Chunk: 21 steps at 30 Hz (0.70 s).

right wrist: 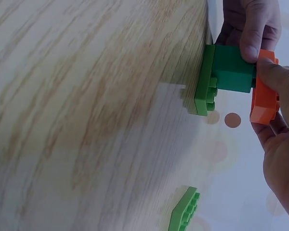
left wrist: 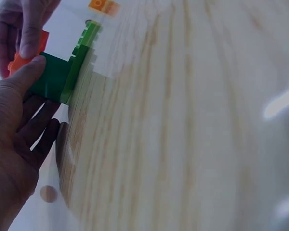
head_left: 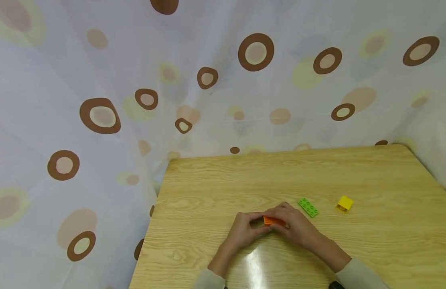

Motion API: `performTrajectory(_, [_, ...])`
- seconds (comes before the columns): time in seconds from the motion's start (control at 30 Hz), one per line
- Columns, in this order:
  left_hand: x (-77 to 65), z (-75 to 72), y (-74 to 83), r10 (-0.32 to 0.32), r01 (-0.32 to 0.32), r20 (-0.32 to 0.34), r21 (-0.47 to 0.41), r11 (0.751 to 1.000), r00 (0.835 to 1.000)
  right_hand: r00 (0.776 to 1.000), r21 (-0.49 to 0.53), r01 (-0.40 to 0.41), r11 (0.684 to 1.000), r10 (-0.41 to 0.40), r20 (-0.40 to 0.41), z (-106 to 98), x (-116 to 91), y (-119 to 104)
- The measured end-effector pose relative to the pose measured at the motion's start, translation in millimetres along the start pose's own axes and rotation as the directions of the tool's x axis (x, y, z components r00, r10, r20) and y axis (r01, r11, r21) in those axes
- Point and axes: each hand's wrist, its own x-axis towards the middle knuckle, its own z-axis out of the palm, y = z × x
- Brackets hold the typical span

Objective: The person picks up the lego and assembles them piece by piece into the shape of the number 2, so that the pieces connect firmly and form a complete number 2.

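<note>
Both hands meet over a small stack of toy building bricks near the table's middle. At its base, a light green plate (right wrist: pixel 205 84) rests on the table, with a dark green brick (right wrist: pixel 231 70) on top. The orange brick (right wrist: pixel 264 98) is uppermost; whether it is fully seated I cannot tell. My left hand (head_left: pixel 242 230) pinches the dark green brick between thumb and fingers, its thumb close to the orange one. My right hand (head_left: pixel 296 224) grips the orange brick from the other side. In the head view, the hands hide most of the stack.
A loose light green plate (head_left: pixel 308 207) lies studs up just beyond my right hand. Farther right is a yellow brick (head_left: pixel 344 203). The wooden table (head_left: pixel 208 180) ends at a patterned curtain (head_left: pixel 215 52) behind and to the left.
</note>
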Motion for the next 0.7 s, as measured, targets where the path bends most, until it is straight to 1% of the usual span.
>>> performTrajectory(0.27, [-0.1, 1.8, -1.8, 0.008, -0.008, 0.002, -0.023, 1.000, 1.000, 1.000, -0.001, 0.005, 1.000, -0.005, -0.014, -3.6, -2.4, -0.3])
performTrajectory(0.37, [0.2, 2.1, -1.9, -0.003, 0.002, -0.009, -0.014, 1.000, 1.000, 1.000, -0.006, 0.001, 1.000, -0.001, -0.020, -5.0, -3.0, -0.5])
performTrajectory(0.53, [-0.5, 2.4, -1.1, -0.040, 0.040, -0.020, -0.010, 0.999, 0.999, 1.000, -0.011, 0.001, 1.000, -0.001, -0.016, -3.4, -4.5, 0.8])
performTrajectory(0.7, [-2.2, 2.1, -0.6, -0.043, 0.042, -0.013, -0.030, 0.999, 0.999, 1.000, -0.036, 0.016, 0.999, -0.016, -0.022, 2.7, -7.5, 3.7])
